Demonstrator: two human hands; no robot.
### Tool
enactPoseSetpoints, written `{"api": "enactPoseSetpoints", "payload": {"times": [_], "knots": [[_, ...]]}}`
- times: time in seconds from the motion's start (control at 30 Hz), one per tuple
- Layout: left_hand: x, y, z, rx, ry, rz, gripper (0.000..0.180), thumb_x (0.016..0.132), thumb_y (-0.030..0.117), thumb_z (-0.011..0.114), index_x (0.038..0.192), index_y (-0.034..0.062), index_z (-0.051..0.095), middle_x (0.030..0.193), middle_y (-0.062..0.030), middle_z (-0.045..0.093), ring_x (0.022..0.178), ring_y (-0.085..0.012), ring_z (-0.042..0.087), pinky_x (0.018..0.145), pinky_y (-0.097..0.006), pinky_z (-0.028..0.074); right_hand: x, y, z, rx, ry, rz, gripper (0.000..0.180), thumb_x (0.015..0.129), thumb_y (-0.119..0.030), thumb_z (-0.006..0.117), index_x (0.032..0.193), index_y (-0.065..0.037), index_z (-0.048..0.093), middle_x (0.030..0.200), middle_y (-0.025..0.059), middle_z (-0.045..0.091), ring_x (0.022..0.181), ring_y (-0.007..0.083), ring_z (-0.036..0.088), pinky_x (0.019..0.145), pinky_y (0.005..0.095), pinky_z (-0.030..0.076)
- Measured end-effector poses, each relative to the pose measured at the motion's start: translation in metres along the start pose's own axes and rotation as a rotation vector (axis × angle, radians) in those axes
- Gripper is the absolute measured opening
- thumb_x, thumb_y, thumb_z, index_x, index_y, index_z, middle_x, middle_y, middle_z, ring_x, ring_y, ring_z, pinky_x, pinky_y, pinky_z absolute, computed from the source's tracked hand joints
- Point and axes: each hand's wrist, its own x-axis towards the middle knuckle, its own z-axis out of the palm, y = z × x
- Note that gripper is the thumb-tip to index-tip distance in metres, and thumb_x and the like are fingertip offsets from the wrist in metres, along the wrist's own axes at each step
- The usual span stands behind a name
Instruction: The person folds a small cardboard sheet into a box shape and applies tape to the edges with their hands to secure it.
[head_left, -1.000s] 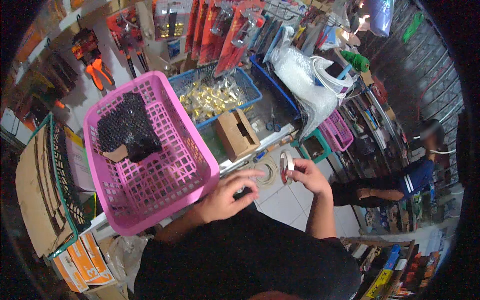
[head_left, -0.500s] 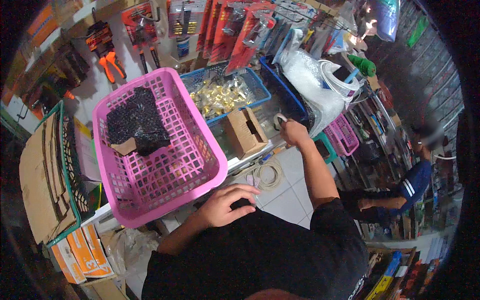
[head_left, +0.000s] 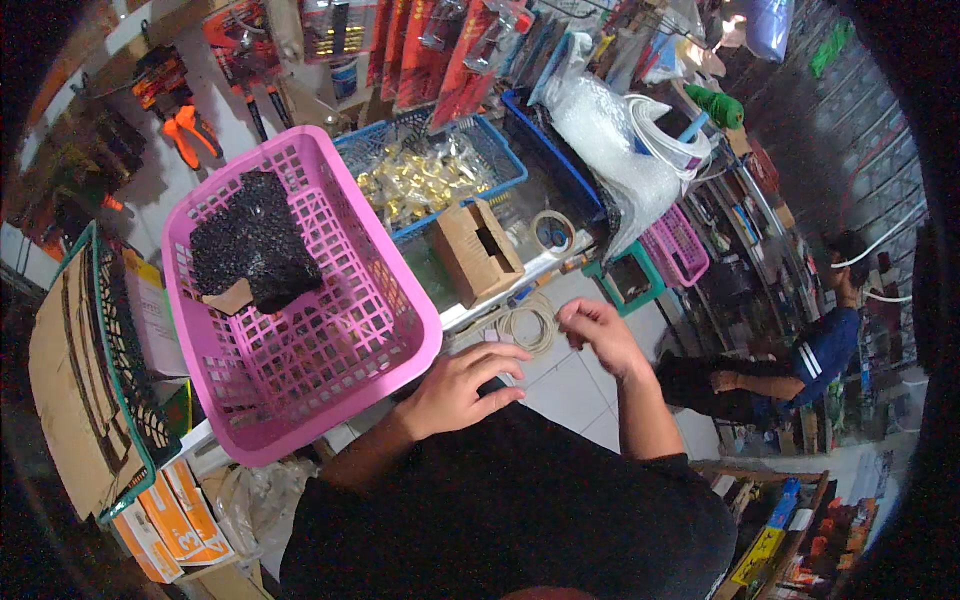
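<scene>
In front of my body, near the pink basket's edge, my left hand [head_left: 468, 388] is open. Its fingers are bent and its thumb stands apart, with a dark patch between that I cannot identify. My right hand [head_left: 607, 338] hovers over the floor with curled fingers and nothing visible in them. Closest to it on the counter lies a roll of tape [head_left: 540, 232], beside an upturned small cardboard box [head_left: 472, 262] with a slot. The large pink plastic basket [head_left: 432, 345] at left holds a black plastic-wrapped bundle [head_left: 255, 240] and a cardboard scrap.
Behind stands a blue basket [head_left: 516, 172] of bagged brass-coloured fittings [head_left: 420, 180]. Bubble wrap [head_left: 610, 135] and white cable [head_left: 668, 135] sit at the back right. A coil of cable [head_left: 527, 328] lies below the counter. Another person [head_left: 820, 372] is at right.
My right hand has let go of the tape roll, which stays on the counter, and has drawn back toward my body. My left hand keeps nearly the same place.
</scene>
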Motion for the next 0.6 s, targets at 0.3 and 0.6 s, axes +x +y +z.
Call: {"api": "enactPoseSetpoints", "payload": {"times": [0.3, 0.6], "knots": [[0.005, -0.009, 0.011, 0.11, -0.021, -0.017, 0.021, 0.074, 0.017, 0.069, 0.086, 0.0057, 0.057, 0.106, -0.0067, 0.058, 0.091, -0.0245, 0.059, 0.074, -0.034, 0.049, -0.043, 0.01, 0.04, 0.362, -0.235, 0.232, 0.021, 0.087, -0.025, 0.055, 0.089, -0.005, 0.059, 0.075, 0.0001, 0.058, 0.062, 0.0085, 0.053, 0.057, 0.0219, 0.042], [-0.002, -0.014, 0.013, 0.262, 0.0, 0.066, 0.022, 0.076, 0.024, 0.066, 0.088, 0.0084, 0.057, 0.104, -0.0017, 0.056, 0.086, -0.0204, 0.059, 0.062, -0.032, 0.05, -0.04, 0.016, 0.04, 0.358, -0.313, 0.264, 0.017, 0.085, -0.02, 0.058, 0.091, -0.004, 0.059, 0.077, 0.0001, 0.059, 0.063, 0.0072, 0.053, 0.058, 0.0207, 0.043]]}}
